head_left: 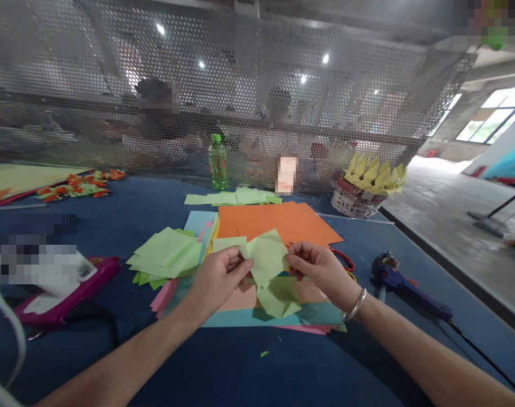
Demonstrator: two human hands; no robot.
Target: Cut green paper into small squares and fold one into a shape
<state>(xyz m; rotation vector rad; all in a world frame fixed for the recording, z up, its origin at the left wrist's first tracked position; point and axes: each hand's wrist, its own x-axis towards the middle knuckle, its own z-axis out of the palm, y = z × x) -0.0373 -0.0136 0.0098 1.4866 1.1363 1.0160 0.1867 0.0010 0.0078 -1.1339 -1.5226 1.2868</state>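
Note:
Both my hands pinch a light green paper square held up over a stack of coloured sheets. My left hand grips its left edge with closed fingers. My right hand, a bangle on its wrist, grips the right edge. More green squares lie just under the held piece. A pile of green paper squares sits to the left, and an orange sheet lies behind.
On the blue table: a glue gun at right, red-handled scissors, a green bottle, a woven basket with yellow paper points, more green squares, orange-green paper pieces, and a pink device. A perforated metal screen stands behind, with people beyond it.

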